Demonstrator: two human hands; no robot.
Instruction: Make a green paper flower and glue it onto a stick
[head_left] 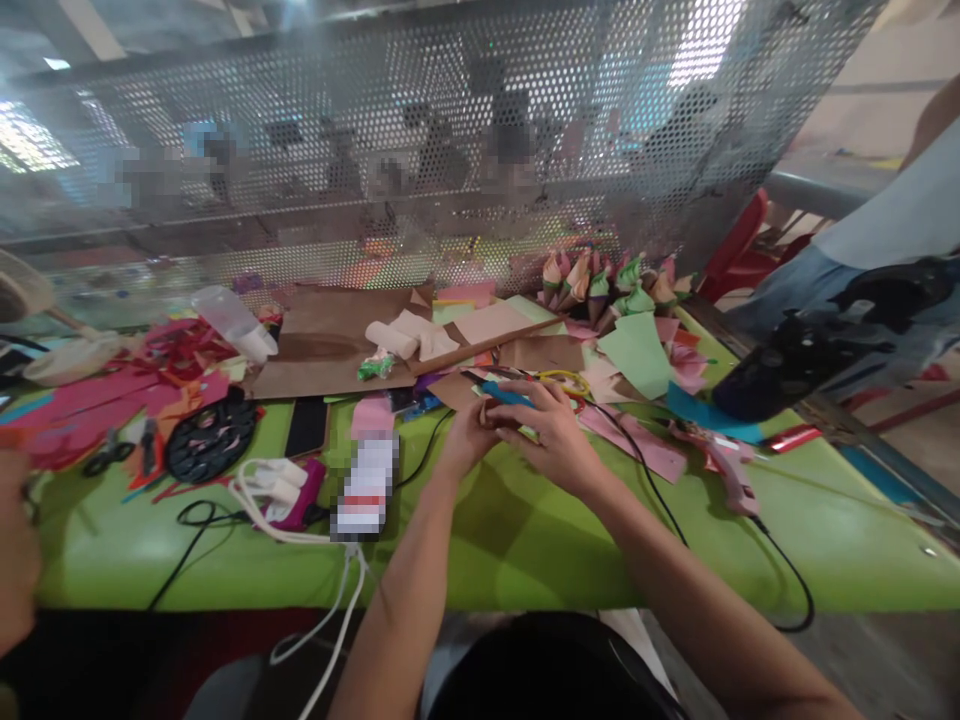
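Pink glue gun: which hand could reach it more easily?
Probably the right hand: the pink glue gun lies to its right, and the left hand is farther away, though both look busy.

matt paper [452, 391], glossy tabletop [517, 570], metal screen [450, 140]

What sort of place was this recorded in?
Probably a craft workspace: the green table holds loose coloured paper, a cluster of cone-shaped pieces and what looks like a pink glue gun.

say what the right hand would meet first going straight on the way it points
Probably the left hand, which lies just ahead of the right hand toward the picture's left; whether they touch is unclear.
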